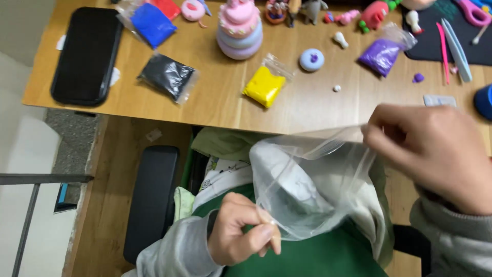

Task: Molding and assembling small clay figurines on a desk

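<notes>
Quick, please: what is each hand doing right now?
Left hand: closed, pinching the lower edge of the clear bag.
Right hand: closed, pinching the bag's top edge.

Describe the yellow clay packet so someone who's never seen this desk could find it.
Start at the wooden desk and find the pink and lilac stacked clay cake near its far edge. Just in front of it, toward the near edge, lies a small clear bag of yellow clay, the only yellow packet there.

I note the clear, thin plastic bag (307, 184) is glossy and creased. The tan wooden table (215, 102) looks smooth, with a satin grain. The flat black phone (87, 54) is glossy. The yellow clay block (264, 85) looks matt inside shiny film.
</notes>
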